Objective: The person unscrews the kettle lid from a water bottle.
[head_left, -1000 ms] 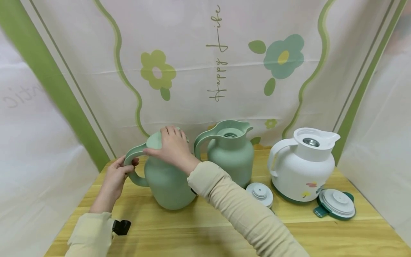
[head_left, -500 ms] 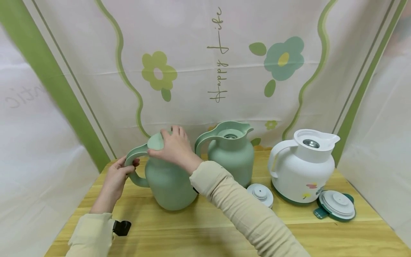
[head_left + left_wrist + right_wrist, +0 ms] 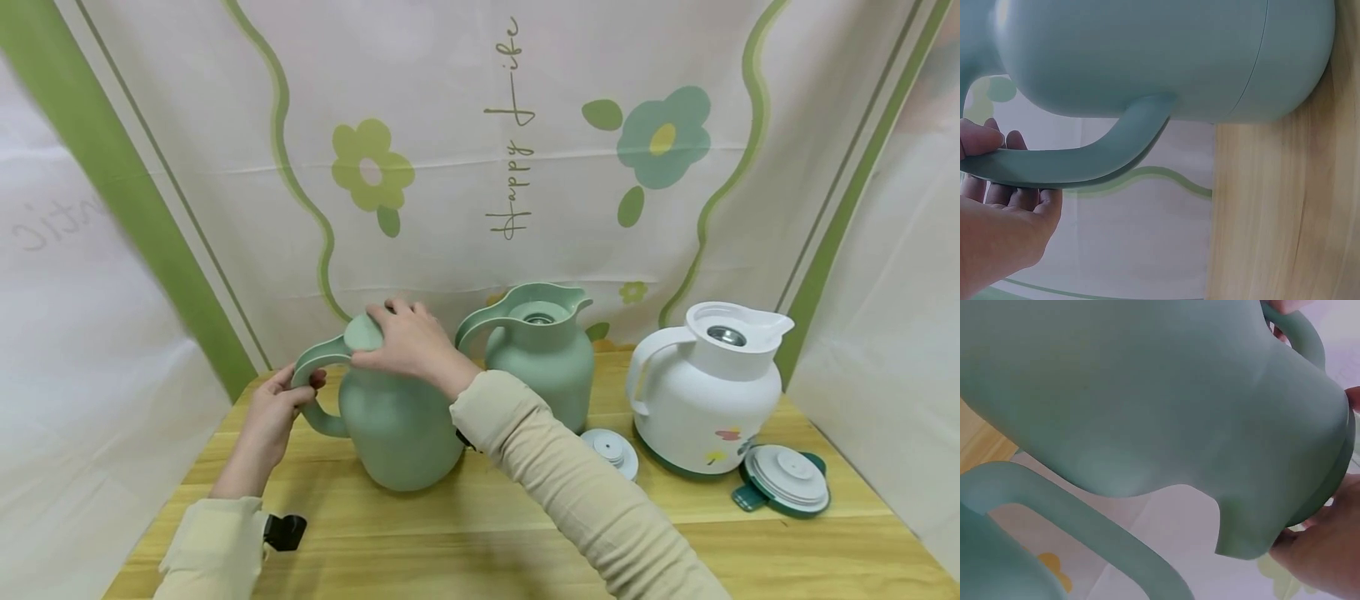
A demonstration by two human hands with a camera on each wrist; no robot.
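A light green vacuum jug (image 3: 401, 425) stands upright on the wooden table at the left. My left hand (image 3: 270, 417) grips its handle (image 3: 1085, 165), with the thumb on one side and fingers curled behind. On top of the jug, my right hand (image 3: 416, 346) holds the round green lid (image 3: 363, 332), thumb near the handle side and fingers over the far edge. The lid sits at the jug's mouth, partly covered by this hand. In the right wrist view, fingertips touch the lid's rim beside the spout (image 3: 1244, 531).
A second green jug (image 3: 540, 367) without a lid stands close to the right. Beyond it is a lidless white jug (image 3: 705, 400). A pale round lid (image 3: 611, 450) and a dark green and white lid (image 3: 791, 477) lie upside down on the table (image 3: 390, 550).
My right hand has shifted slightly right and turned on the lid, so more of the lid's left part shows. My left hand keeps its hold on the handle; the jug stays put.
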